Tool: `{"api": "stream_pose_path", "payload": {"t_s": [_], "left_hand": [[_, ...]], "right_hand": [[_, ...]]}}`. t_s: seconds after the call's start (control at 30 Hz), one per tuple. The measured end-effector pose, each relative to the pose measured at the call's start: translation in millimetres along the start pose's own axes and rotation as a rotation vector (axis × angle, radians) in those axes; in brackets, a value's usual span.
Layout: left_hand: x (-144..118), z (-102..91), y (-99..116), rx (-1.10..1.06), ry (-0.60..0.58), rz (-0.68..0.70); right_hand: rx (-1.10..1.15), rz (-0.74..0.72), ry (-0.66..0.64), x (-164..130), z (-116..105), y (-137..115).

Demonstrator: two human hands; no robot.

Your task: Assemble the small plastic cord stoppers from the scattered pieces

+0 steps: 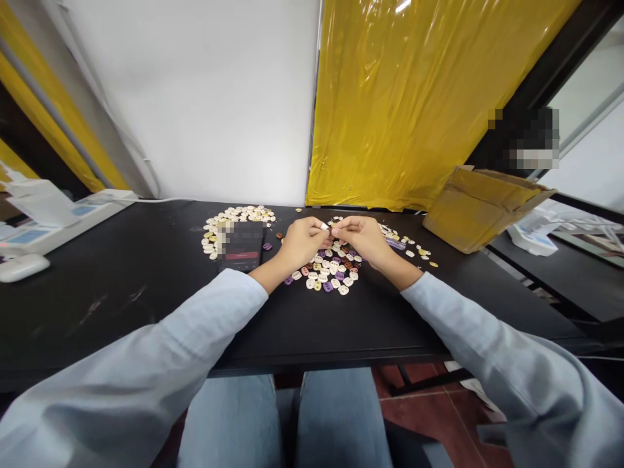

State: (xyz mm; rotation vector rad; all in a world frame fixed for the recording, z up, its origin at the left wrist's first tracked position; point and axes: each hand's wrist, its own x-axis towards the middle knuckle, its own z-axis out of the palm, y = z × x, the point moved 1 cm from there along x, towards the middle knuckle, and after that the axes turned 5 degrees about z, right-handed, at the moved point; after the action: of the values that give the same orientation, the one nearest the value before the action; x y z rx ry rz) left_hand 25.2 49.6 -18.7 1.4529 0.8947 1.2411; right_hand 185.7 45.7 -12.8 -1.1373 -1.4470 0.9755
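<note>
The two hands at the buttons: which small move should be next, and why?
Perhaps the left hand should steady its pinch: its fingertips nearly meet those of the right hand above loose buttons, where a dropped piece could get lost. What is pinched, if anything, is too small to tell.

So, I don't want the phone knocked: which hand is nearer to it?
Left. The left hand is a little to the right of the phone; the right hand is farther right, past the left hand.
</note>
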Motion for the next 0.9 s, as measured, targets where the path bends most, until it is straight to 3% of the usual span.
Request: {"api": "stream_pose_path", "payload": {"t_s": [0.43,0.9], "left_hand": [[-2.3,-1.9,2.7,0.030,-0.035,0.015],[-7.4,-0.1,11.0,0.049,-0.078,0.055]], "right_hand": [[-0.115,-0.060,-0.049,2.3,-4.2,-2.5],[-0.003,-0.118,-0.145,3.0,-9.3,-4.9]]}}
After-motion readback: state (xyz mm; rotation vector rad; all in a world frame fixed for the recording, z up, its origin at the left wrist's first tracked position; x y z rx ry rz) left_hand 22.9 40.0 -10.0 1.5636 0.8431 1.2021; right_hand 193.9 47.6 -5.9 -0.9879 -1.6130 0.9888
